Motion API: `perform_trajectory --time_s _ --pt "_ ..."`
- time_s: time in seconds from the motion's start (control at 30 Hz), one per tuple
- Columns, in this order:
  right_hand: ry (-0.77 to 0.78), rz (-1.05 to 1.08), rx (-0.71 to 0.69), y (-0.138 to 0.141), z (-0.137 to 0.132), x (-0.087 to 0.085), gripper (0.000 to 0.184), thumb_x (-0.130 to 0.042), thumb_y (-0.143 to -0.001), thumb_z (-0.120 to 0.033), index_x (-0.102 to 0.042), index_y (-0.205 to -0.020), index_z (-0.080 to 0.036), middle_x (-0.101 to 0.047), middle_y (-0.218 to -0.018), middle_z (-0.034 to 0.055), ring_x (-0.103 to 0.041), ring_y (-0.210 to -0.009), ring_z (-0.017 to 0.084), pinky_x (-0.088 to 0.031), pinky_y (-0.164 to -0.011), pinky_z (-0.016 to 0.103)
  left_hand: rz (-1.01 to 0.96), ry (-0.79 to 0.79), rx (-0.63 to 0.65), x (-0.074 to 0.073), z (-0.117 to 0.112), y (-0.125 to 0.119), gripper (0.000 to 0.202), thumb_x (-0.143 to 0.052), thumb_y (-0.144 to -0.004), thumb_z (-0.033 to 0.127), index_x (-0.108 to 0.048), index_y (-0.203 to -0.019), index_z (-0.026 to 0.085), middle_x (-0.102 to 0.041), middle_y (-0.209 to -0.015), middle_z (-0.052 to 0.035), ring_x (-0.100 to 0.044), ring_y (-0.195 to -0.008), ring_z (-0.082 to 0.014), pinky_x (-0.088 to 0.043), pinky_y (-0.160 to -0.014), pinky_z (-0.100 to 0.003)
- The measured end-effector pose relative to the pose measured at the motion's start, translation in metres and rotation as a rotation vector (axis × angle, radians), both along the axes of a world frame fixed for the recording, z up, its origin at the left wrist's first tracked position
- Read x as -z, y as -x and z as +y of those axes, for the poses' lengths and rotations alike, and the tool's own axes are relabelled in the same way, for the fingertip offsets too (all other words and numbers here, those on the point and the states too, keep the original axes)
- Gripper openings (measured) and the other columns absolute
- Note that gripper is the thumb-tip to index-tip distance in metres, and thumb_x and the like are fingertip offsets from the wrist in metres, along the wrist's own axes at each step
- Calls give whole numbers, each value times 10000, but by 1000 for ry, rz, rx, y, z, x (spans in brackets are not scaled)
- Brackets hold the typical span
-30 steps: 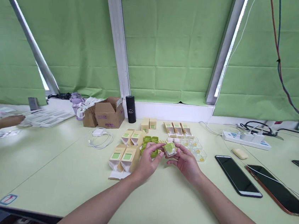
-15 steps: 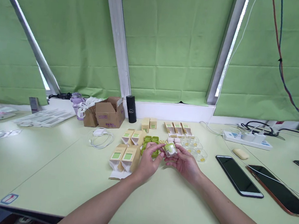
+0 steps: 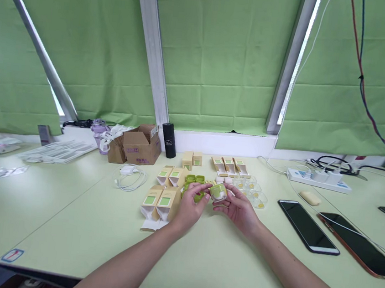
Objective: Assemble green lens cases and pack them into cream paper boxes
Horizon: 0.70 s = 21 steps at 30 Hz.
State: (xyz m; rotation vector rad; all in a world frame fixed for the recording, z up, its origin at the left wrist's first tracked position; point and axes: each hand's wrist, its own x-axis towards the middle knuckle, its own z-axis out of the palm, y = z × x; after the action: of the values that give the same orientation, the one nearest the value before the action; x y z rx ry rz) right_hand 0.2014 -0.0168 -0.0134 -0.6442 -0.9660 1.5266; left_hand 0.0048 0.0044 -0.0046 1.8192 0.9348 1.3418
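Observation:
Both hands meet over the table around a small clear container with a green top (image 3: 218,191) and something white inside. My right hand (image 3: 238,211) grips it from the right with bent fingers. From the left, my left hand (image 3: 191,206) has its index fingertip and thumb at the container's near-left edge. Just behind the left hand are small green square cups (image 3: 195,179), partly covered by the fingers. Beyond the right hand stand several clear cups with yellow centres (image 3: 255,195) and some pale pink pieces (image 3: 223,180).
Open kraft boxes with green labels (image 3: 164,199) stand left of the hands. More small boxes (image 3: 230,165) are farther back. A cardboard carton (image 3: 142,145) and black bottle (image 3: 168,140) stand at the rear. Phones (image 3: 308,226) and a power strip (image 3: 318,179) lie right, a white charger (image 3: 128,169) left.
The container has turned slightly and shifted a little left between the hands. Both hands stay in nearly the same place, and the things on the table have not moved.

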Motion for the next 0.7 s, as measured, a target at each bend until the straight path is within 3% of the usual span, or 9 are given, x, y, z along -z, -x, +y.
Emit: perform_trajectory --time_s 0.2,0.4,0.7 --pt "11 13 38 2 -3 -3 536 -914 -752 -483 -650 -1176 -288 -794 -987 42 -785 -848 274 -617 -854 498 -59 63 10 3 4 0 325 -707 -937 336 -764 -1229 205 -736 -1232 -137 -710 -1109 -267 -557 -973 -415" --pt "-31 -12 91 3 -6 -5 557 -930 -742 -480 -668 -1191 -280 -768 -1051 48 -762 -901 263 -630 -879 509 -107 101 -14 0 5 0 338 -725 -942 461 -763 -1150 196 -769 -1174 -127 -728 -1075 -264 -569 -930 -386" --pt "-106 -68 181 7 -6 -2 606 -960 -709 -444 -666 -1217 -292 -662 -1111 49 -669 -968 227 -651 -845 444 -126 102 -20 -3 4 -2 367 -706 -952 543 -747 -1064 196 -780 -1079 -102 -726 -1031 -246 -560 -919 -370"
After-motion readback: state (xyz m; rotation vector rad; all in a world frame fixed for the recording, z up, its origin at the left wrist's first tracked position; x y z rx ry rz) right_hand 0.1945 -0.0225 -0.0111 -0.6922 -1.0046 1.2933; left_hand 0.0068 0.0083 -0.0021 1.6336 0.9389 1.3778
